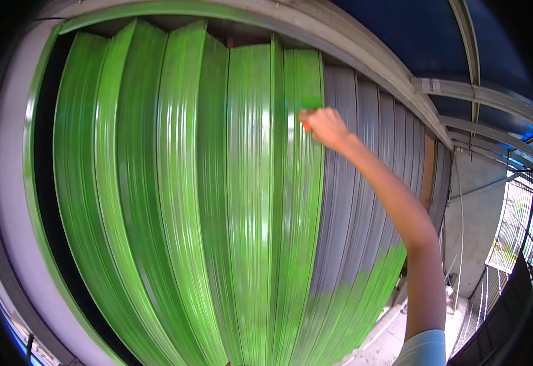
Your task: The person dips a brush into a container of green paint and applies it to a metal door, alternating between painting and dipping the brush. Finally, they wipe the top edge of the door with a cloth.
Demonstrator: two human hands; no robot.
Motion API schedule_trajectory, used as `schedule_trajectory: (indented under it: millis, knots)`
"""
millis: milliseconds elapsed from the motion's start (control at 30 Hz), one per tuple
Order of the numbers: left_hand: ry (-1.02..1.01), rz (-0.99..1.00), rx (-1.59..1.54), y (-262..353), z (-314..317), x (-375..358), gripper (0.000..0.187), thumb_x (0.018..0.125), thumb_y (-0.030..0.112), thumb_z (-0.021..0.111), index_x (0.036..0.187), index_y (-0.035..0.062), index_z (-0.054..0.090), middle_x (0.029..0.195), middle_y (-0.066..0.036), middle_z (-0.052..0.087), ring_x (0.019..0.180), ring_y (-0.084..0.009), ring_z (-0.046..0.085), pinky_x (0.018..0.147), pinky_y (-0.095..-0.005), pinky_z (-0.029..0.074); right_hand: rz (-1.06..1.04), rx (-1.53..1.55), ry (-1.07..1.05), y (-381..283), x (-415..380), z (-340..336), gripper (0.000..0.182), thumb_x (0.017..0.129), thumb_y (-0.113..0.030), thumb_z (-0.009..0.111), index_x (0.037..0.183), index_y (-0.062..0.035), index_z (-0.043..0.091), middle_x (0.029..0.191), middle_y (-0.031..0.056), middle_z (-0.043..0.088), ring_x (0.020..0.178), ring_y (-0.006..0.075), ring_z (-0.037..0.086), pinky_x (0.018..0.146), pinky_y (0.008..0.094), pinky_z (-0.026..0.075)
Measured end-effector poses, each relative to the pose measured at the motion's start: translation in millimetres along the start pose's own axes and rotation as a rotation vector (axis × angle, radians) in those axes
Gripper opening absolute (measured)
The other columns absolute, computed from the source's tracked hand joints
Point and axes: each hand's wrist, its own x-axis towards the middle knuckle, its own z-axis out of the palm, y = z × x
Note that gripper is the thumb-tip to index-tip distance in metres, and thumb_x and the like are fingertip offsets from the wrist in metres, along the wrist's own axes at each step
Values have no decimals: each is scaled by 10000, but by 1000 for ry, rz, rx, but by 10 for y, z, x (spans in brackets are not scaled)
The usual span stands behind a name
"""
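Note:
My right hand (329, 128) is raised high with the arm stretched out, its fingers closed around a paintbrush (311, 102). The brush has green-coated bristles and a bit of orange shows at its handle. Its bristles are at the upper part of a ridged metal folding door (249, 183), near the border between wet, shiny green paint and bare grey panels (339, 177). Whether the bristles press on the surface cannot be made out. Green also covers the lower part of the grey panels, with an uneven upper edge. My left hand is out of view.
A green frame (35, 140) and a pale wall (11, 177) border the door at left. Metal roof beams (479, 91) run overhead at right. Beyond the door's right end are a grey wall (476, 213) and a barred opening (513, 219).

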Motion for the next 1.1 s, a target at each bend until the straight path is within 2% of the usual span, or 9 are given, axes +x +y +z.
schedule_trajectory:
  millis: [67,267,433,500,533,733,867,967,1100]
  knots:
    - [-17,-40,-20,-19,0,-63,1073,550,230,882,1399,-19,275,1153,-186,583,1037,-250,592,891,-365,493,-5,0,-224,-395,-454,11,336,693,23,613,1017,-68,617,1030,186,625,743,268,672,566,367,567]
    - [-58,-126,-58,-28,-8,-298,1092,546,181,883,1418,1,250,1212,-175,548,1086,-255,562,939,-376,459,-100,159,-173,-1719,-2043,326,219,704,-41,622,912,-38,555,1252,247,444,893,321,656,482,361,554]
    - [-18,-144,-80,114,-37,-496,1088,533,164,885,1407,-21,264,1197,-173,560,1084,-246,562,932,-368,456,-134,522,-639,-2701,-2986,356,206,720,17,578,917,-44,585,995,221,564,740,286,663,485,340,545]
    - [9,-146,-83,136,-48,-545,1078,531,164,883,1401,-28,276,1189,-173,567,1082,-247,565,929,-366,458,-93,823,-862,-2718,-2941,330,244,760,21,545,982,-42,625,781,190,624,628,283,653,492,342,536]
    - [2,-141,-50,133,-61,-569,1067,535,164,880,1398,-30,283,1184,-173,569,1081,-247,566,929,-367,458,-87,678,-720,-2668,-2819,336,127,713,12,565,811,-68,560,633,106,590,594,239,613,540,395,502]
    - [-18,-234,130,209,-107,-610,1088,560,145,847,1434,28,210,1286,-192,486,1150,-266,517,977,-368,419,141,477,-485,-1096,-1031,33,294,730,-11,663,992,-146,663,925,80,665,889,217,639,790,396,526]
    - [-61,-344,127,259,-105,-559,1120,560,138,838,1449,32,164,1322,-210,452,1186,-275,490,998,-367,401,168,105,-21,-414,-258,-372,329,708,81,549,943,-118,665,732,104,647,687,222,653,606,371,554]
    - [-73,-297,108,217,-71,-534,1126,553,138,838,1445,13,161,1309,-215,458,1186,-276,491,996,-364,403,250,119,-94,-298,-135,-503,267,768,-40,630,995,-176,671,844,73,676,794,228,662,689,368,539]
    - [-90,-223,103,210,-70,-540,1129,554,137,835,1447,19,155,1313,-213,457,1186,-275,491,998,-364,402,-121,-38,-365,-1019,-879,23,129,728,-55,662,851,-92,678,755,102,670,730,219,665,648,394,543]
